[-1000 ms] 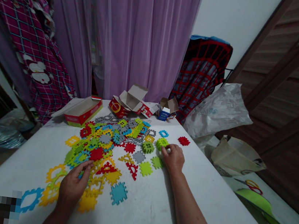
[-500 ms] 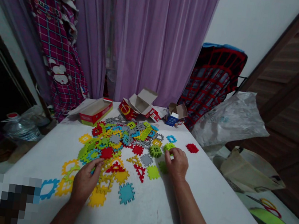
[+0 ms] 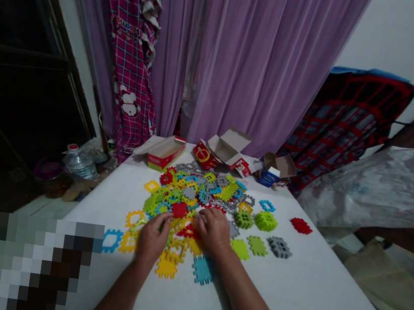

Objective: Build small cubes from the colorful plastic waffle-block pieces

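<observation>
Left fingers [image 3: 164, 216]: curled, thumb and forefinger nearly together, tips at the near edge of a red square [image 3: 179, 210]. Cannot tell whether they touch or grip it. Right fingers [image 3: 206, 217]: bent downward over the pile's near side, close to a red triangle [image 3: 187, 231]; whether they are pinching a piece is hidden.

Clock laid with the hands at centre, 12 straight ahead of the wearer. Main pile [image 3: 188, 193] of notched plastic pieces, mixed colours, at 12, with outliers running round to the left. Blue frame [image 3: 112, 240] near 8, yellow square [image 3: 167, 266] toward 7, teal square [image 3: 203, 270] at 5.

To the right, between 2 and 3: two green stacks [image 3: 266, 221] and, farther out, a red stack [image 3: 301, 226] near the counter's right edge. Two green squares [image 3: 241, 249] and a grey stack [image 3: 279, 247] at 3. White top showing from 4 to 5.

Counter [image 3: 306, 295] white, narrowing toward its far edge. Opened cardboard boxes [image 3: 207, 156] line that edge, 11 to 1. Purple curtain [image 3: 256, 70] behind, water bottle [image 3: 82, 163] off the counter at 10, plastic bag [image 3: 378, 187] between 2 and 3.
</observation>
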The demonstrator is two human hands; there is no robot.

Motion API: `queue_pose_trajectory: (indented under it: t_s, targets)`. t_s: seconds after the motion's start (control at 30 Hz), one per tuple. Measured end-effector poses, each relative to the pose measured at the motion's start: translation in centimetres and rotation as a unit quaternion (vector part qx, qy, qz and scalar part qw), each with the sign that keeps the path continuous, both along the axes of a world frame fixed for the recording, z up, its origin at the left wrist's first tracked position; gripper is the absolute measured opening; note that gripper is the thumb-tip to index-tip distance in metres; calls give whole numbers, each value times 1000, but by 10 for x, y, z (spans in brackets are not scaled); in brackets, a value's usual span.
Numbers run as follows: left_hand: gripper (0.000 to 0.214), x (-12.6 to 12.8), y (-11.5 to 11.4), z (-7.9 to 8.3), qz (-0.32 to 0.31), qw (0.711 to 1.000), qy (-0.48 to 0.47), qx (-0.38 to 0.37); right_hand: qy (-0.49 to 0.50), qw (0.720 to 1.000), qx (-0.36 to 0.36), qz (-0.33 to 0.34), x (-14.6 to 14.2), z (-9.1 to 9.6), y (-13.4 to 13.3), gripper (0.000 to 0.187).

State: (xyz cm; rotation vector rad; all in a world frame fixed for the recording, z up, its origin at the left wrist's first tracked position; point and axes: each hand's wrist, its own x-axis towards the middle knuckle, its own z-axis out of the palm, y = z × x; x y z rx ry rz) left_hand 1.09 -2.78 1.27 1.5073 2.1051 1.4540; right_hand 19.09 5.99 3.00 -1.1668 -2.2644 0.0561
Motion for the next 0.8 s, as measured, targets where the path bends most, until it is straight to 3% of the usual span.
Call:
queue_pose_trajectory:
  t_s: [0.2, 0.37, 0.57, 0.8]
  targets:
    - [26, 0, 0, -1, -1, 1000, -4, -6, -42, 998, -29, 41, -49, 29, 32, 37]
    - [25, 0, 1, -2, -5, 1000, -8, -6, -136, 988, -76, 21, -67, 41, 53, 36]
    - [25, 1, 2, -2, -5, 1000, -1, -3, -111, 987, -115, -10, -61, 35, 57, 53]
    - [24, 1, 0, -1, -5, 1000, 18, 3, -5, 997, -65, -29, -23, 22, 31, 56]
